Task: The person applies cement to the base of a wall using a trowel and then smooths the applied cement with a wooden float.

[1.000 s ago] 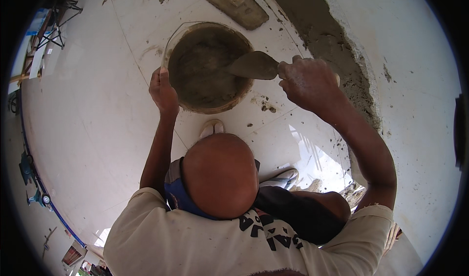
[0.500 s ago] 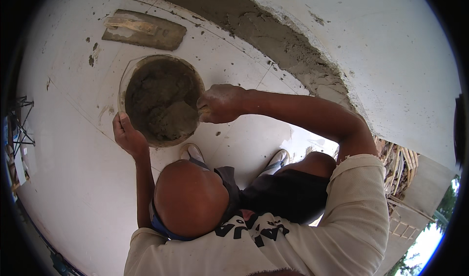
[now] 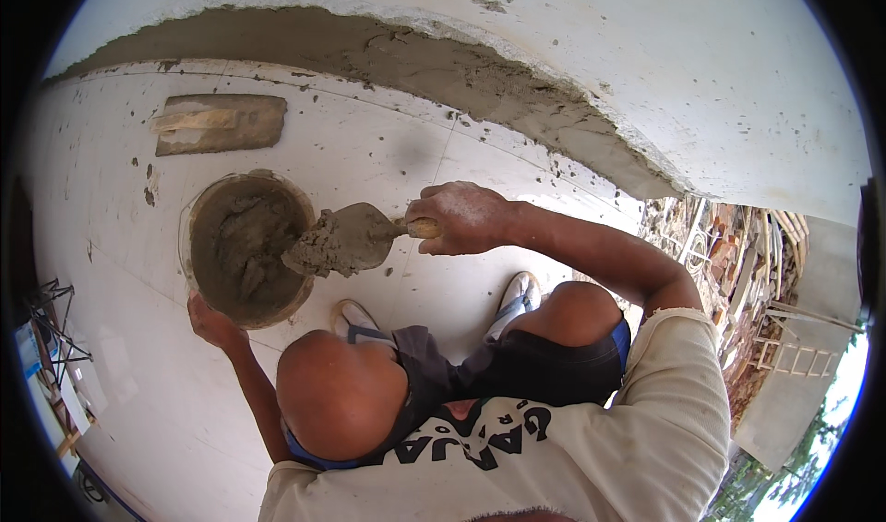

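Observation:
My right hand (image 3: 461,217) is closed round the wooden handle of a trowel (image 3: 366,229). Its blade carries a lump of wet grey mortar (image 3: 318,248) and reaches over the right rim of a bucket (image 3: 305,199). More mortar (image 3: 242,245) lies inside that bucket. At the near left of the bucket, my left hand (image 3: 217,323) grips its rim, thumb up against the side. Beyond the bucket, a flat rectangular plastering float (image 3: 263,125) with a wooden handle rests on the floor, smeared with mortar.
A band of wet mortar (image 3: 388,56) runs along the base of the pale wall (image 3: 664,70). Mortar crumbs dot the white tiled floor (image 3: 138,273). Split wood and rubble (image 3: 738,254) lie at the right, near a ladder (image 3: 803,360). A black metal frame (image 3: 57,319) stands far left.
My right hand has drawn the trowel up out of the bucket and rightward, with mortar on its blade. My left hand stays at the bucket. The view has shifted, showing more wall.

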Motion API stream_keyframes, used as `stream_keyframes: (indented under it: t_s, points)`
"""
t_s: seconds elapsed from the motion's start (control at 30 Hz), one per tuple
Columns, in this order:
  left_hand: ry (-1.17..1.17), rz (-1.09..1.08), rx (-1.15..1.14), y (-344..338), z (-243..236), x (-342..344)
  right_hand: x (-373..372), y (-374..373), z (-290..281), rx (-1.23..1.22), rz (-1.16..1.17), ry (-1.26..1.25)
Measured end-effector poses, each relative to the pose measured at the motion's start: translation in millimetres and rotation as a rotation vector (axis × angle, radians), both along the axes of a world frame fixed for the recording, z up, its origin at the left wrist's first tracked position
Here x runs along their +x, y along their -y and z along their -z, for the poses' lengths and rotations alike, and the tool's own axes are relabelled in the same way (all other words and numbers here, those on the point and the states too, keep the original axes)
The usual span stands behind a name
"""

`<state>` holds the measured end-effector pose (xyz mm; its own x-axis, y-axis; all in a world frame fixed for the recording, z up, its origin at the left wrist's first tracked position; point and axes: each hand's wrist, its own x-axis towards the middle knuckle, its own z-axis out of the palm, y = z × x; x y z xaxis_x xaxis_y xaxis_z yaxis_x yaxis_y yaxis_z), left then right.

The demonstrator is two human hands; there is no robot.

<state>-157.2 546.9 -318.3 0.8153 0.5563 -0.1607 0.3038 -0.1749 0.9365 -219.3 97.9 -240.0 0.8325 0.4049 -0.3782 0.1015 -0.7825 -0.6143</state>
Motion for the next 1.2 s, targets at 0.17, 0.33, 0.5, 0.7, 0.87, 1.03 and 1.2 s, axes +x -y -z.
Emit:
stream_keyframes:
  t_s: [0.17,0.33,0.5,0.7,0.87,1.03,1.2]
  points:
    - [-0.117,-0.088,0.077,-40,41,-19,-39,55,-3,0.191,0.048,-0.320]
    - [-0.151,-0.061,0.285,-63,59,-22,-35,135,44,0.399,0.347,-0.779]
    - [-0.125,-0.093,0.508,-37,36,-15,-19,196,78,0.012,0.743,-0.282]
    - [0.010,-0.097,0.780,-39,25,-18,-55,188,71,0.089,0.766,-0.188]
    - [0.146,0.002,0.900,0,9,-1,-53,165,114,0.021,0.731,-0.310]
    - [0.237,0.086,0.863,24,-7,13,-21,153,138,-0.144,0.655,-0.147]
    - [0.272,0.119,0.775,54,-23,20,-10,163,138,-0.211,0.693,-0.074]
